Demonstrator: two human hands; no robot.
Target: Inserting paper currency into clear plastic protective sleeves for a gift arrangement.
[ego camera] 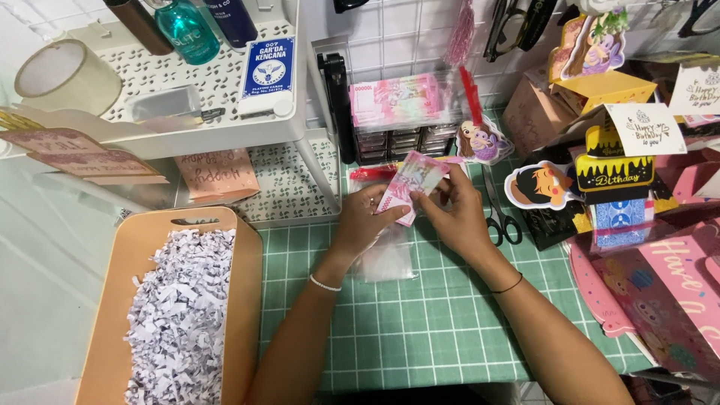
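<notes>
Home craft desk for gift making. Green grid cutting mat (pixel 420 330) on the table, white perforated shelf rack (pixel 225 112) with bottles and tape roll (pixel 64 75), tan bin of shredded paper filler (pixel 180 315), scissors (pixel 499 214), wire wall grid (pixel 405 37), pink birthday cards and cartoon cutouts (pixel 637 172) piled right.

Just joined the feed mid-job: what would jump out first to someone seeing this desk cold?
At centre, the left hand and right hand together hold a small stack of pink paper banknotes above a green grid cutting mat. At lower left stands a tan plastic bin of shredded white paper. The right side is crowded with colourful cartoon birthday cut-outs, with black-handled scissors lying beside the right hand.
</notes>
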